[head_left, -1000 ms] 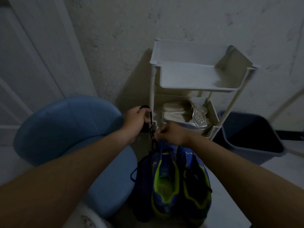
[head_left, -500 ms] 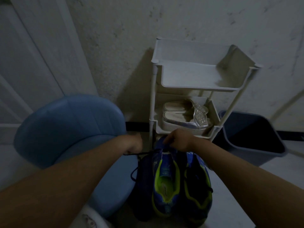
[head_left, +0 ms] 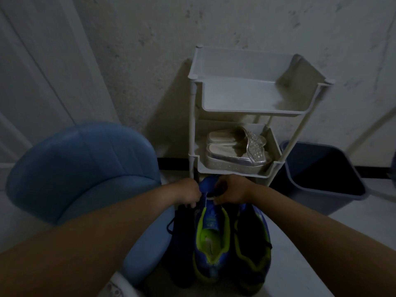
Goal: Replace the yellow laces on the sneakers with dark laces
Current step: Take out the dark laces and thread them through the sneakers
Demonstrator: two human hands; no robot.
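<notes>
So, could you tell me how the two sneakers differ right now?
The left hand and right hand pinch at the front of the left sneaker; the right sneaker is untouched. The left sneaker's opening shows bright yellow-green lining; the right sneaker's looks dark. Both are blue with yellow-green trim, side by side.

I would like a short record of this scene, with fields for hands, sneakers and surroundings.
left hand: fingers curled at the front of the first sneaker
right hand: same place, fingers curled
held thing: too dark to tell
second sneaker: beside it, on the right
rack: silver sandals on lower shelf
beside: blue chair, dark bin
</notes>
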